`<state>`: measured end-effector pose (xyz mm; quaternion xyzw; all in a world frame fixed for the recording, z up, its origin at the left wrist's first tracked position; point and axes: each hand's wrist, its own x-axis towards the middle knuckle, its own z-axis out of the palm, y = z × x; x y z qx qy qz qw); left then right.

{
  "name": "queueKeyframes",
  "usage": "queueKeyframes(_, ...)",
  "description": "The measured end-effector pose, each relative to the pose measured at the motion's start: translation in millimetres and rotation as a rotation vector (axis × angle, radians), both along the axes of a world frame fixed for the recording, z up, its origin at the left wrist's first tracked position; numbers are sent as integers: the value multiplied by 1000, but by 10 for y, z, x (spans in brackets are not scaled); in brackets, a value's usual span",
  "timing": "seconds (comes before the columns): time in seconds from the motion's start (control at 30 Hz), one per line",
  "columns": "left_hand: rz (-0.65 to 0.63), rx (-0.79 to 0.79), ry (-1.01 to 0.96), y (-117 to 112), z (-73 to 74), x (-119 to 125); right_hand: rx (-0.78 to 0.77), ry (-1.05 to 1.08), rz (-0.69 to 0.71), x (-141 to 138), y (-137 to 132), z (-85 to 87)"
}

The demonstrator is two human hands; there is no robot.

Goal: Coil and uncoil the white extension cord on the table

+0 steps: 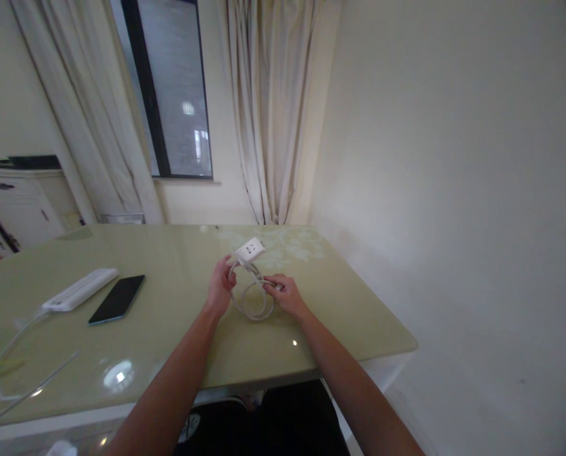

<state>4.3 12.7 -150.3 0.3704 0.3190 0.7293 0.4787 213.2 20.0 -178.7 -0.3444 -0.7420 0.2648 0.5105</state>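
A white power strip (250, 250) with socket holes facing me is tilted above the tabletop, near the middle of the view. Its pale cord (254, 316) hangs in loose loops below it. My left hand (221, 283) is closed around the cord just below the strip's near end. On the other side, my right hand (283, 291) pinches the cord close to what looks like its plug end, mostly covered by the fingers.
On the left of the glossy green table (359, 310) lie a second white power strip (81, 290) with its cord and a dark phone (117, 299). A thin pale rod or cable (31, 389) crosses the near left. A wall (454, 190) borders the right side.
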Motion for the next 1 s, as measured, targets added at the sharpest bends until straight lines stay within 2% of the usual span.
queueKeyframes(0.13,53,26,131,-96,35,56,98,-143,33,-17,-90,87)
queueKeyframes(0.23,68,52,224,-145,42,92,109,-226,39,-41,-149,144)
queueKeyframes(0.33,155,14,157,-93,0,99,90,-267,16,-89,-173,155)
queueKeyframes(0.43,220,-95,51,19,-69,54,125,-312,-33,-133,-163,135)
queueKeyframes(0.5,156,-164,35,72,-100,-7,172,-355,-70,-139,-151,125)
queueKeyframes(0.7,-177,-319,116,33,-68,-204,223,-442,-140,-87,-160,150)
queueKeyframes(0.83,-234,-385,98,14,-38,-254,237,-479,-194,-86,-189,179)
queueKeyframes(1.0,-295,-369,39,28,-49,-265,275,-515,-225,-73,-211,204)
